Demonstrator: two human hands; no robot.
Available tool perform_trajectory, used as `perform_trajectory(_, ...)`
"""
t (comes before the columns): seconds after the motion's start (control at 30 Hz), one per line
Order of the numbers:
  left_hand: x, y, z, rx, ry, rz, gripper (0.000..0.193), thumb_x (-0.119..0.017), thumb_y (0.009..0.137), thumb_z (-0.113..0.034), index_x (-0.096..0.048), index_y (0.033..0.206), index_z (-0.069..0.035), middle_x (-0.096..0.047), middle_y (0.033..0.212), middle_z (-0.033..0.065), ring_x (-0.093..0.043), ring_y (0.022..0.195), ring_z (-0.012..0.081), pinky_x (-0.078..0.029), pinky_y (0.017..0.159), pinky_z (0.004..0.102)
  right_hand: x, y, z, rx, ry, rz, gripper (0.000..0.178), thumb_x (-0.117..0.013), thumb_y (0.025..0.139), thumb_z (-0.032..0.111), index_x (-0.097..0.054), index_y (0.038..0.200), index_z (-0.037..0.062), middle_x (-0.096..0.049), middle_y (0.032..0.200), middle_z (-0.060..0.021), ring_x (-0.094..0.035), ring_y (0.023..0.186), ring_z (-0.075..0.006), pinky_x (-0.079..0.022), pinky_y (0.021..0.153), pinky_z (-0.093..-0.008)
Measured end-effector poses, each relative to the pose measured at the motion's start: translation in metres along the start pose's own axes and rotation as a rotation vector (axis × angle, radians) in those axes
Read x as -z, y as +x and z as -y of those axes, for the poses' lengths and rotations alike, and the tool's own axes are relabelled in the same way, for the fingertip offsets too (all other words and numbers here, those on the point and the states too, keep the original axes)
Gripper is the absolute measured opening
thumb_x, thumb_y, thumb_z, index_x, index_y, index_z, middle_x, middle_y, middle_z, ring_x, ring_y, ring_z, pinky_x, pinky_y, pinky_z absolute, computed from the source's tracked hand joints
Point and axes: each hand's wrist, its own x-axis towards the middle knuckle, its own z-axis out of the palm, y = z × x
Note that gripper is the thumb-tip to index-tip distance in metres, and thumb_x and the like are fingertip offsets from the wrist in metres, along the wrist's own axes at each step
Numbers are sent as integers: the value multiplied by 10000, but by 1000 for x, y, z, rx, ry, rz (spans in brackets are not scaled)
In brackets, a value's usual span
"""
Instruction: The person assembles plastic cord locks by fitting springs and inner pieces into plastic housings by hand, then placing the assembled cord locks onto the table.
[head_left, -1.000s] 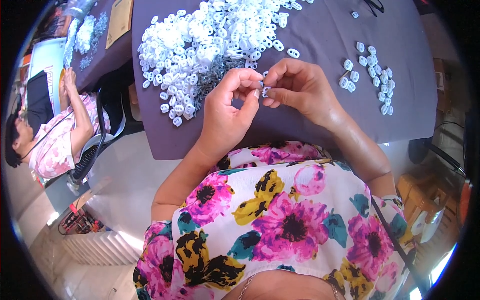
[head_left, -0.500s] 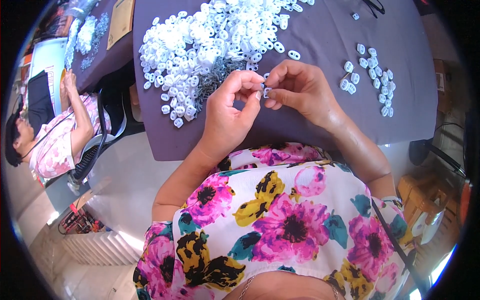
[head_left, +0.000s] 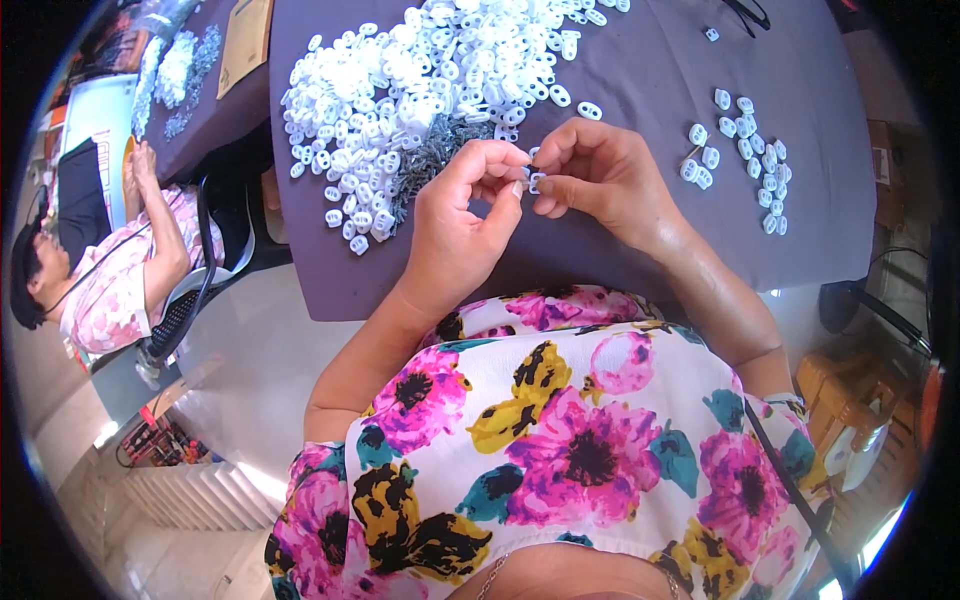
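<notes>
Over the near part of the table, my two hands meet fingertip to fingertip. A small white two-holed plastic piece (head_left: pixel 536 183), like a cord lock part, is pinched between the thumb and fingers of my right hand (head_left: pixel 612 188). My left hand (head_left: pixel 465 210) is closed in a pinch right beside it; what its fingertips grip is too small to make out. Just beyond my left hand lies a heap of small dark grey parts (head_left: pixel 440 150), seemingly springs. A large pile of similar white oval two-holed pieces (head_left: pixel 370 90) spreads behind and left of it.
A looser group of white pieces (head_left: pixel 768 180) lies on the dark tablecloth (head_left: pixel 640 75) at right. Black-framed glasses (head_left: pixel 748 15) rest at the far edge. Another person (head_left: pixel 130 260) sits at left by a second table with a brown clipboard-like board (head_left: pixel 245 45).
The view has shifted very slightly. My hands keep the same pinched pose, and the white piece has turned a little in my right fingertips.
</notes>
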Motion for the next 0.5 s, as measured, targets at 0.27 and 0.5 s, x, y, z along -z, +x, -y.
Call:
perform_trajectory(0.27,2,0,-2,22,30,43,240,-581,845,38,-579,1076,-25,-625,989,22,-582,892,70,-454,779,223,1,0,-5,-13,-4,20,127,-610,847,-55,-575,962,-17,-623,847,-54,-643,734,-113,-536,639,-225)
perform_trajectory(0.5,5,4,2,37,27,52,236,-578,844,41,-574,1073,-17,-634,942,31,-600,830,83,-471,760,226,2,1,-4,-1,-18,1,114,-603,851,-52,-571,953,-16,-617,827,-50,-641,725,-111,-534,633,-222)
